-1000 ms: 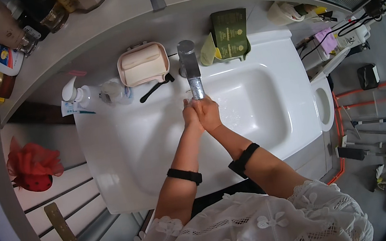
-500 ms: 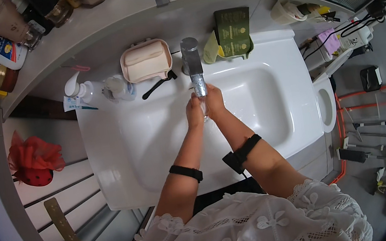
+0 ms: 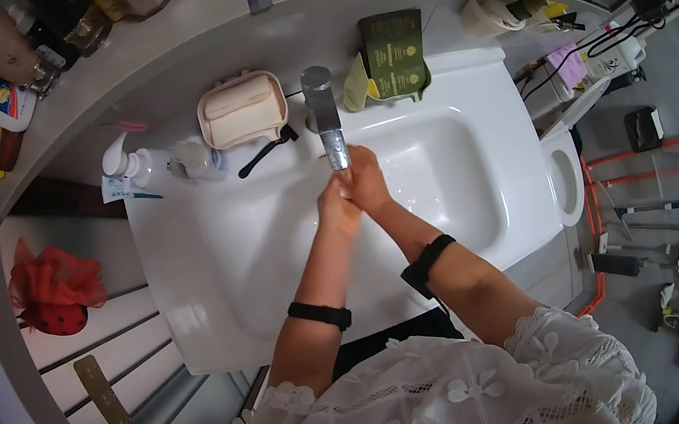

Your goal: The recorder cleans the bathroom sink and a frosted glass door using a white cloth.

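My left hand point(image 3: 338, 201) and my right hand point(image 3: 366, 180) are pressed together under the spout of a chrome faucet point(image 3: 322, 106), over a white sink basin point(image 3: 258, 249). The palms seem to meet, with the right hand a little farther from me. Their fingers are mostly hidden by the spout and by each other, so I cannot make out anything between them. Each forearm wears a black strap. Small splashes shine on the basin floor to the right of the hands.
Behind the basin's left side stand a white pump bottle point(image 3: 127, 165), a clear jar point(image 3: 195, 158), a pink soap box point(image 3: 243, 111) and a black razor point(image 3: 268, 151). A green packet point(image 3: 395, 52) stands right of the faucet. A curved shelf point(image 3: 159, 42) with bottles overhangs the back.
My hands have drawn closer together and overlap more; half a second ago a gap with water showed between them. The whole view has shifted slightly.
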`<state>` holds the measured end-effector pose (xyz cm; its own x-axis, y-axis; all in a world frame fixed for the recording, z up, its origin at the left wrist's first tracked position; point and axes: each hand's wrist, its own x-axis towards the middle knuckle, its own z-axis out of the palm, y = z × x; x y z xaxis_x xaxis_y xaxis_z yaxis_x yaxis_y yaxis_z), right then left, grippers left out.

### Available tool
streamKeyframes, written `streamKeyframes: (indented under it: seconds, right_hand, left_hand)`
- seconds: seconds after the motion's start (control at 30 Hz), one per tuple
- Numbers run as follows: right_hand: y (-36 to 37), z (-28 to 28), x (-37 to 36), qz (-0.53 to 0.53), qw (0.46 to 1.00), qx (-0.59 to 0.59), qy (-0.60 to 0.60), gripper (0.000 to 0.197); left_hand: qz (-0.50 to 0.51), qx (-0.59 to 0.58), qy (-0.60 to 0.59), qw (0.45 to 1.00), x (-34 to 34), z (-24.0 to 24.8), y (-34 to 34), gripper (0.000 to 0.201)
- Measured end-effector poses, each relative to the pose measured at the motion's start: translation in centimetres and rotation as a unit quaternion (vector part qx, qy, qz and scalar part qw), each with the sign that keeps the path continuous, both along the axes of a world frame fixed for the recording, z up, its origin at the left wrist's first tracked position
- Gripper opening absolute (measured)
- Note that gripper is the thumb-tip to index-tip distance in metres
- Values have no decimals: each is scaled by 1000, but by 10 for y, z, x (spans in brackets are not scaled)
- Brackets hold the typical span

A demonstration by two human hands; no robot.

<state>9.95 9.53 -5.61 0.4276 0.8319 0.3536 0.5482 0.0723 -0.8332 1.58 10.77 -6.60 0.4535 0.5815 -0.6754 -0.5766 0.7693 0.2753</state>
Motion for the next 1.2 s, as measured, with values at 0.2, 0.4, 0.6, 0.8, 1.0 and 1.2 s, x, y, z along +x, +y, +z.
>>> streamKeyframes:
  seconds: [0.2, 0.4, 0.6, 0.8, 1.0, 1.2]
  right_hand:
    - [-6, 29, -23, 97, 971, -211, 60, 15]
    - [-6, 17, -19, 67, 989, 85, -100, 28]
    - [-3, 9, -34, -5, 988, -47, 148, 27]
    - [4, 6, -29, -31, 922, -100, 373, 33]
    - [11, 9, 4, -24, 748, -146, 647, 23]
    - [-6, 9, 17, 97, 859, -271, 423, 33]
  left_hand:
    - [31, 5, 12, 999, -7, -2, 7, 38]
    - [8, 35, -8, 999, -11, 4, 12, 41]
    - [56, -2, 107, 993, 3, 9, 15, 50]
    - [-6, 83, 268, 960, 7, 11, 9, 39]
    - [-150, 107, 300, 936, -2, 20, 12, 42]
    - [-82, 208, 53, 973, -36, 3, 25, 29]
